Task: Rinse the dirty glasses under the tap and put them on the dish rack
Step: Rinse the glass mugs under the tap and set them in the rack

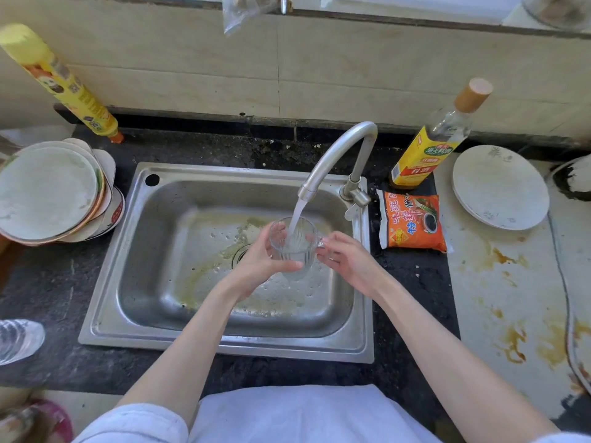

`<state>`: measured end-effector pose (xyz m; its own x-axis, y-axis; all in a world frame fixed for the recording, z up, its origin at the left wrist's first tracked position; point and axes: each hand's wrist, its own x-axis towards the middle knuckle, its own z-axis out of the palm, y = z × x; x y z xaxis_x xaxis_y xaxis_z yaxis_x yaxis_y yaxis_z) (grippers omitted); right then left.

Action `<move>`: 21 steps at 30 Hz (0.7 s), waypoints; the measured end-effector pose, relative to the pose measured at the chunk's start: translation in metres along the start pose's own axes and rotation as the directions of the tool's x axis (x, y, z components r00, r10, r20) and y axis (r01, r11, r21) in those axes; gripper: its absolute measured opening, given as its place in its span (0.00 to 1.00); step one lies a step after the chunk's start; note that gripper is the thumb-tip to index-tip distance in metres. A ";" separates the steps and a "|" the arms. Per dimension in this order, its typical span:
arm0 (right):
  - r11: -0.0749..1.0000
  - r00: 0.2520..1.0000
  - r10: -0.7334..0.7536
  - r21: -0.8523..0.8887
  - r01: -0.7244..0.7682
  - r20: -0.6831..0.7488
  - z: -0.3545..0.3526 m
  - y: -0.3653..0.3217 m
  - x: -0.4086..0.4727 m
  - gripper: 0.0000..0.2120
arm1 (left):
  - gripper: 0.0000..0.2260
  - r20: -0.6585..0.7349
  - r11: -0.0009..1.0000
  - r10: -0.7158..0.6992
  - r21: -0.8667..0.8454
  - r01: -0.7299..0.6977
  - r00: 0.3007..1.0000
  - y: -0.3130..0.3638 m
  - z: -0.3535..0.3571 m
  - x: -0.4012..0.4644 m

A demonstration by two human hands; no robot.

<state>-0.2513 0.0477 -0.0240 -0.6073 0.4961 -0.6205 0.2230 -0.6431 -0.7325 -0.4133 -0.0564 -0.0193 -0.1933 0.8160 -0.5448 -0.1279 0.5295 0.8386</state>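
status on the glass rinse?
Left hand gripping glass, right hand at its handle side. Glass upright under running tap, over sink. Nothing in the way.

- One view only, worn on the person's head, wide-angle, edges bowed.
- Looks forward and steeply down over the sink [204, 276], which fills mid-frame.
- Near: both forearms run up from the bottom edge.
- Tiled wall [319, 68] and window ledge along the top.
- Counter [48, 276] on both sides; floor at lower left.

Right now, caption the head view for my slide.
Both hands hold a clear glass under the running tap over the sink.
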 end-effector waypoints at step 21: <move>0.981 0.984 -0.177 -0.083 0.176 -0.005 0.007 -0.001 0.004 0.05 | 0.38 -0.047 0.922 0.351 0.191 -0.336 0.935 0.015 0.001 -0.005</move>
<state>-0.2592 0.0465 -0.0240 -0.6333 0.6052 -0.4824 0.1753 -0.4950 -0.8510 -0.4134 -0.0521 -0.0037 -0.2710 0.9382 -0.2154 0.1329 0.2581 0.9569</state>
